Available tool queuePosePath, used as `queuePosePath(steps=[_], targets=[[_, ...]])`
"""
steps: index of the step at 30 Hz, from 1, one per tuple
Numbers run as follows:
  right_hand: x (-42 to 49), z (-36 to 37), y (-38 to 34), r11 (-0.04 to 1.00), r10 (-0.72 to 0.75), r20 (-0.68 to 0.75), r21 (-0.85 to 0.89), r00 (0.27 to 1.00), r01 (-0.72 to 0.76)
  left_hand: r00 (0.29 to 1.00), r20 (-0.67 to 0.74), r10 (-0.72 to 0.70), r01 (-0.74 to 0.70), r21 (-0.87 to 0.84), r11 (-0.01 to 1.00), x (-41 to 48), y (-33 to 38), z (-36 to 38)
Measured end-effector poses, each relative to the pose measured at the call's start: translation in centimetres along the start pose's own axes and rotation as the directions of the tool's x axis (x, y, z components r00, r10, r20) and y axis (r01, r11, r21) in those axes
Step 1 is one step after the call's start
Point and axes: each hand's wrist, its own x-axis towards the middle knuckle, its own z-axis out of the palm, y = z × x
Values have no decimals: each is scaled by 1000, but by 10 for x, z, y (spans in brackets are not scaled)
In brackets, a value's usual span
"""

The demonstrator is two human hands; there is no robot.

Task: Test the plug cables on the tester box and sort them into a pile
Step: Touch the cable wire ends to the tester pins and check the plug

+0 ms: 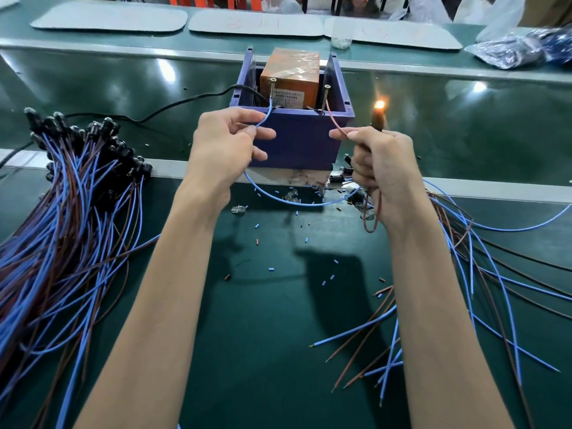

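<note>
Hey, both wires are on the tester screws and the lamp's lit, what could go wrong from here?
1. The left hand pinches the blue wire, the right hand the brown wire, close to the screws; fingers could slip onto likely live metal.
2. The blue wire's loop may snag the loose cables at right.

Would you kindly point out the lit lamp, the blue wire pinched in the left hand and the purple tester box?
lit lamp (379,105): head view, on its glowing tip.
blue wire (266,116): head view, on its upper stretch.
purple tester box (300,140): head view, on its front wall.
</note>
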Motion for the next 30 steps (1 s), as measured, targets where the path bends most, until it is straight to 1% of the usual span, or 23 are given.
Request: queuePosePath(steps=[15, 19, 21, 24, 28, 30], targets=[[-2, -2, -4, 1000, 9, 28, -7, 1000, -9, 1000, 4, -18, 17, 27, 999, 0, 0, 0], [-2, -4, -5, 998, 10, 56, -59, 998, -7, 1000, 25, 15, -16, 9, 1000, -4, 4, 0], [-2, -5, -7, 992, 39, 113, -123, 993, -25, 995, 85, 61, -62, 10, 998, -6, 7, 1], [-5, -3, -9, 973, 75, 169, -229, 983, -35, 969, 223, 107, -120, 47, 992, -10, 11, 4], [-11, 2, -12, 931, 54, 205, -363, 977, 25, 889, 435, 143, -233, 162, 959, -15, 13, 8], [-13, 4, -13, 917, 54, 225, -396, 973, 41, 847, 513, 139, -294, 236, 926, -18, 13, 11]])
